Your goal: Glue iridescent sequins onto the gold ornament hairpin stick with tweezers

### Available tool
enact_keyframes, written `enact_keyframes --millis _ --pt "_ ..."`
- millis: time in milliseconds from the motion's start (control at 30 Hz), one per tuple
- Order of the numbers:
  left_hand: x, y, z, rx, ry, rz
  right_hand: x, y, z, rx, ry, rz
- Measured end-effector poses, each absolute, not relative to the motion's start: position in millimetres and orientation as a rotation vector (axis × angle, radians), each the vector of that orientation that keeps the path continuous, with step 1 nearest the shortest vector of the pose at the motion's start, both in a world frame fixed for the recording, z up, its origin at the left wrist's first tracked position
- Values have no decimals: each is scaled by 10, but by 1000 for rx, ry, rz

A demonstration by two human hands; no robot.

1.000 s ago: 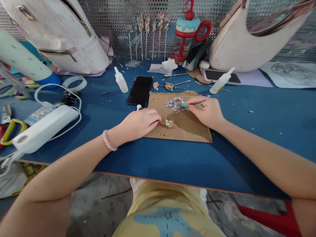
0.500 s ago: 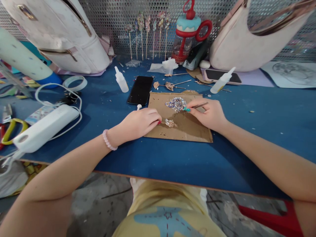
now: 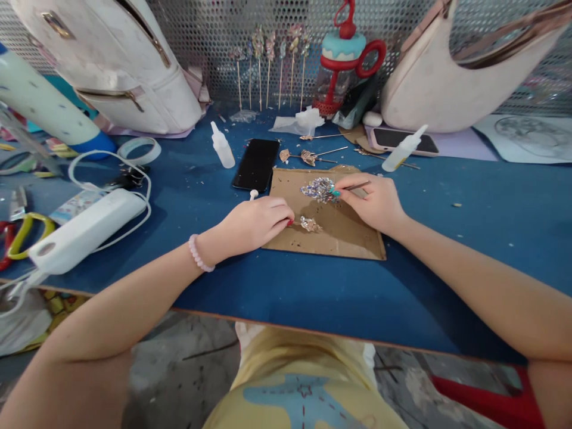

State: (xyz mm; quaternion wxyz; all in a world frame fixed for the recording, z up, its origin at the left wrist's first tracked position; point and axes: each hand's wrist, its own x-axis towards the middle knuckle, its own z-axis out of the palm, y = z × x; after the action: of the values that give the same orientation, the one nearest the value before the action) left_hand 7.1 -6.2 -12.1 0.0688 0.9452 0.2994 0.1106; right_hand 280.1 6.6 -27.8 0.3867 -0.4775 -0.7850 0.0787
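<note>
My left hand (image 3: 263,219) pinches the thin stem of a gold hair stick, whose ornate head (image 3: 310,224) carries glittering stones and points right over a cardboard sheet (image 3: 348,241). In my right hand (image 3: 373,199) is a slim pair of metal tweezers (image 3: 358,185), held between thumb and fingers. Their tips reach the right side of a heap of small rhinestones (image 3: 316,189) on the cardboard; whether a stone is between them is too small to tell.
Behind the cardboard lie a black phone (image 3: 256,165) and several gold hair sticks (image 3: 308,157). Glue bottles stand left (image 3: 222,146) and lean right (image 3: 404,150). A white power strip (image 3: 89,229) and yellow-handled scissors (image 3: 31,235) lie left. Bags (image 3: 456,77) and a red-handled cup (image 3: 342,53) stand behind.
The tweezers' tips have shifted slightly left and up into the edge of the rhinestone heap. My left hand keeps the hair stick in nearly the same place.
</note>
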Motion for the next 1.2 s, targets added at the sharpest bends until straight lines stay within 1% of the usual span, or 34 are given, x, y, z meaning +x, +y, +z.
enact_keyframes --millis 300,567,767,833,933,1033,1200 --pt "68 -64 -118 2829 900 313 2759 261 -275 -1264 -1906 262" --pt "75 -61 -113 2805 919 307 2777 261 -239 -1222 -2033 284" --pt "84 -41 -152 2798 886 383 2865 260 -123 -1028 -2151 192" --pt "89 -44 -164 2825 882 400 2920 288 -84 -1034 -2269 108" --pt "88 -39 -178 2900 847 405 2999 333 -63 -1115 -2475 -137" --pt "70 -6 -187 2915 780 416 3050 369 -103 -1093 -2602 -344" --pt "19 48 -197 2828 745 473 3066 414 -199 -1006 -2679 -502"
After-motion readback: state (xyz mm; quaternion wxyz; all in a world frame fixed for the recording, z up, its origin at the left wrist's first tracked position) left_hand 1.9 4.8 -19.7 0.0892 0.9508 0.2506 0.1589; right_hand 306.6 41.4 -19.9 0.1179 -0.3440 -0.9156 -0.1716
